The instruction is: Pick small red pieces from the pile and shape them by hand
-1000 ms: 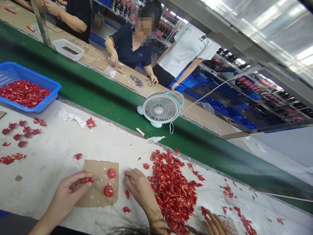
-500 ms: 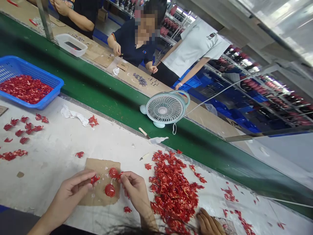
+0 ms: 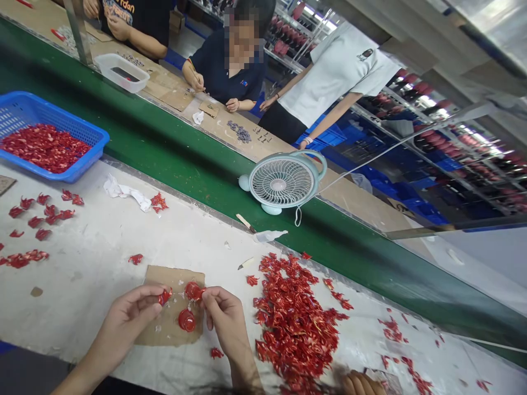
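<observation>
My left hand pinches a small glossy red piece between thumb and fingertips, over a brown cardboard sheet. My right hand has thumb and forefinger closed on another small red piece, right at a small round red pot; whether the piece touches the pot or its contents is unclear. A second red pot stands just below on the cardboard. White crumbs lie around both pots. One loose red piece lies below my right hand.
A big heap of red pieces lies to the right, beside another person's hand. At left stand a blue basket of red pieces and scattered ones. A fan stands on the green belt; people sit and stand beyond.
My left hand's red piece has turned and risen slightly. My right hand stays at the upper pot. The other person's hand at lower right has moved down, and the view has shifted slightly.
</observation>
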{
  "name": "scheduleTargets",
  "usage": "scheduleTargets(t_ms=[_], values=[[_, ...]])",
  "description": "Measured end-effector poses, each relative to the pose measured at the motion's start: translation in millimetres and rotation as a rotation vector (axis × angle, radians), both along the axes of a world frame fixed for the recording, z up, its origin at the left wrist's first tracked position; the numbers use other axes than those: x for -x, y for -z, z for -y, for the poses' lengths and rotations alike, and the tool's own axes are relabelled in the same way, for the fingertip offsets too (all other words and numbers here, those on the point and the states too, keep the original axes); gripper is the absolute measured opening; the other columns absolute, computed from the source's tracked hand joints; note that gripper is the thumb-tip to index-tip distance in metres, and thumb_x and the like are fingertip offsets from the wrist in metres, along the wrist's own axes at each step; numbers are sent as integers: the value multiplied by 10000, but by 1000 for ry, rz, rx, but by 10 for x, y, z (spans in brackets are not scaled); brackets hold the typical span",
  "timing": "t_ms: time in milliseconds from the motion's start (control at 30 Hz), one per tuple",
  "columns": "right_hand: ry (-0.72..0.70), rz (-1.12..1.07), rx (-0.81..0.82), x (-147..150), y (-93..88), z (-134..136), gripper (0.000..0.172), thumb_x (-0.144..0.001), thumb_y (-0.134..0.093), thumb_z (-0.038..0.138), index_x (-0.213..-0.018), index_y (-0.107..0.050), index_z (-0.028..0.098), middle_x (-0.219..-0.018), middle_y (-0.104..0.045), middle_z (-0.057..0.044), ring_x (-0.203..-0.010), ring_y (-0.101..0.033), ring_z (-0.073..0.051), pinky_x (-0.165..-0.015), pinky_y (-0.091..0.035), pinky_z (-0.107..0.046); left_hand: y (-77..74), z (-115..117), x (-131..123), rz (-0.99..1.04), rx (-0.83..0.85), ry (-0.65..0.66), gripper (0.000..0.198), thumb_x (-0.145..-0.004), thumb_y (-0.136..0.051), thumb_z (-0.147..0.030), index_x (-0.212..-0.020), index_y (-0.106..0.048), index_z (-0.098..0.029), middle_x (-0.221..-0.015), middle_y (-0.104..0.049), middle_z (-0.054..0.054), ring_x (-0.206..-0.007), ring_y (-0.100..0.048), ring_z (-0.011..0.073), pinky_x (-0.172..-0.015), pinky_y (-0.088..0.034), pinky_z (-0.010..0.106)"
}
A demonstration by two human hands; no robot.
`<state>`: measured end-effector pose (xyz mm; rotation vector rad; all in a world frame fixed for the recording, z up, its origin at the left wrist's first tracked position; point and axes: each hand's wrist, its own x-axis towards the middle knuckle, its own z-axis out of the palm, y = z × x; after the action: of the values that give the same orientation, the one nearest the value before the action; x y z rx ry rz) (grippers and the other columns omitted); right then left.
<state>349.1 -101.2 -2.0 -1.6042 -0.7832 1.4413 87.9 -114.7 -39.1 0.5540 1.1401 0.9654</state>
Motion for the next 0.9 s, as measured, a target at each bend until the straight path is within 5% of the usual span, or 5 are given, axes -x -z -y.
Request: scheduleTargets(t_ms=[133, 300, 533, 900], values=[[-8, -87, 4, 60, -97, 19, 715, -805, -1022, 912, -777, -809, 230, -650, -712, 10, -422, -424, -84, -425, -318, -231, -53, 12, -139, 36, 28, 18, 495, -832, -1184, -661, -1146, -1050, -304, -1341, -1018, 124, -1110, -923, 292, -924, -759, 328], [-33, -149, -8, 155, -198, 90, 603, -851, -1038, 847, -791, -806, 294, -630, -684, 15, -393, -364, -94, -402, -268, -260, -101, 27, -320, 104, 22, 55, 541, -773, -1203, -687, -1119, -1048, -302, -1286, -1028, 131, -1139, -954, 332, -1007, -778, 372], [-58, -55, -48, 243, -206, 179, 357, -1012, -963, 732, -875, -877, 413, -710, -750, -66, -444, -490, -181, -437, -411, -398, -151, 49, -359, 117, 22, 94, 492, -789, -1199, -662, -1095, -1040, -311, -1219, -1032, 115, -1078, -960, 311, -987, -789, 359], [-8, 37, -106, 383, -246, 212, 463, -926, -991, 807, -886, -954, 347, -728, -807, -39, -552, -614, -203, -510, -504, -351, -213, 25, -327, 123, 2, 88, 480, -856, -1171, -634, -1151, -1035, -281, -1177, -1035, 119, -1029, -975, 314, -972, -812, 372]])
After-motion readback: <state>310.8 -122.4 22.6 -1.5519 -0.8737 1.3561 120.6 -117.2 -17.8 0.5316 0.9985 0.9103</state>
